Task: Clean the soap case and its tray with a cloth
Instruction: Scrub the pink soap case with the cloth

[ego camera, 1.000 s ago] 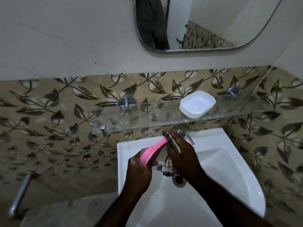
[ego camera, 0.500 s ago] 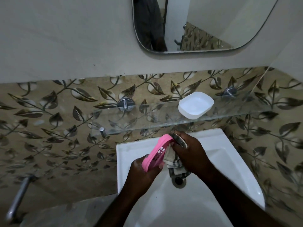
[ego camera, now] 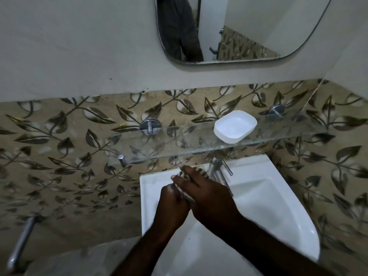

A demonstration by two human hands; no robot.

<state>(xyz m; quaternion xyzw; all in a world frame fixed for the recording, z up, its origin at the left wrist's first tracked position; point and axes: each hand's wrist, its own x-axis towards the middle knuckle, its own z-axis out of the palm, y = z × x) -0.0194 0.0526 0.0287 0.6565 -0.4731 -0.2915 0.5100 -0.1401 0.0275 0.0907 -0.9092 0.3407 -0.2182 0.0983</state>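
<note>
The white soap case point(ego camera: 235, 126) stands on the glass shelf point(ego camera: 169, 145), right of centre. Over the back of the white sink point(ego camera: 278, 200) my two hands are pressed together. My right hand point(ego camera: 207, 194) lies on top, holding a striped cloth point(ego camera: 200, 171) whose edge shows past the fingertips. Under it and to the left, my left hand point(ego camera: 172, 204) is curled around the pink tray. The tray is almost wholly hidden between the hands.
A chrome tap point(ego camera: 218, 169) rises just right of my hands at the sink's back edge. A mirror point(ego camera: 249, 26) hangs above on the wall. A metal bar point(ego camera: 22, 240) sticks out at the lower left. Leaf-patterned tiles cover the wall.
The pink tray was in plain sight, tilted on edge in my left hand. My right hand with the cloth has moved over it and covers it.
</note>
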